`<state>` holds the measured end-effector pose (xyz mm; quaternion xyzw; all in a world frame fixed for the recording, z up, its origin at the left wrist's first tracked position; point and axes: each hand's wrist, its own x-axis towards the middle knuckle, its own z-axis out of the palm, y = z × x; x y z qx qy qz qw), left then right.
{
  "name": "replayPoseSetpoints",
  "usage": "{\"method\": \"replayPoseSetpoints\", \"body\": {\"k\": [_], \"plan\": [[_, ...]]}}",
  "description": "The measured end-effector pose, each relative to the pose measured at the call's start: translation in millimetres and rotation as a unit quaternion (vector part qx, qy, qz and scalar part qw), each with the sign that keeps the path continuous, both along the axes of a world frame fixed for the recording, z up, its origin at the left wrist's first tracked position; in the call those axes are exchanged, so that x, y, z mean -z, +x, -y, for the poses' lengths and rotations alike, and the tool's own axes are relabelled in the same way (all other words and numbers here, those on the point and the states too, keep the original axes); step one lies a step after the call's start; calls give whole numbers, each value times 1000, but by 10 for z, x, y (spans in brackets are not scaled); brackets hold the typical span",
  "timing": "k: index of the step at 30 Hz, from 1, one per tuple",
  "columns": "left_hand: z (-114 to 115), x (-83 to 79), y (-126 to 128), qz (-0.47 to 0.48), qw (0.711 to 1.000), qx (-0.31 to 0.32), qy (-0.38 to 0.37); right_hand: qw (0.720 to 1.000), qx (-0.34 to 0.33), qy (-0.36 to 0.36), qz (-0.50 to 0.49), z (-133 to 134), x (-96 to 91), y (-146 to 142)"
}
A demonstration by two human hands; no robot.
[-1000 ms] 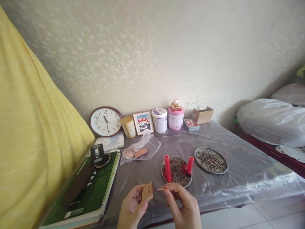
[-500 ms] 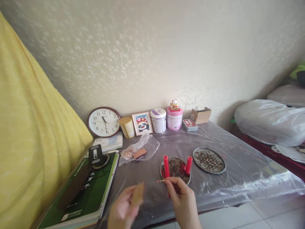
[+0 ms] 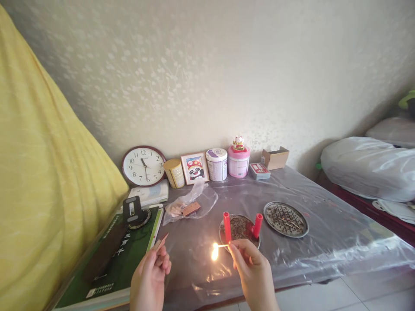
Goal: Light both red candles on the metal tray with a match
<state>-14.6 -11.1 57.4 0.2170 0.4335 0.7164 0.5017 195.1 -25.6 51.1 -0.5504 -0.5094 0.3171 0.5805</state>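
My right hand pinches a burning match whose flame glows at its left tip, just in front of the left red candle. A second red candle leans at the right of the same round metal dish. My left hand holds a small matchbox off to the left, over the edge of the green book.
A second round metal dish lies to the right. A plastic bag with small boxes sits behind. A clock, tins, a framed picture, and boxes line the wall. Plastic film covers the table. Yellow curtain on the left.
The match has caught fire. My left hand moved left with the matchbox, away from my right hand, which stayed near the left candle.
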Motion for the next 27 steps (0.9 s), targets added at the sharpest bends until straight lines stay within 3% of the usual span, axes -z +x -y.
{"method": "replayPoseSetpoints", "body": {"k": [12,27], "plan": [[-20,66,-37,-2,1000,9,0,1000,-4,-9,21,-26,1,27],[-39,101,-26,-1,1000,1,-9,999,-15,-34,-21,-18,-43,25]]}}
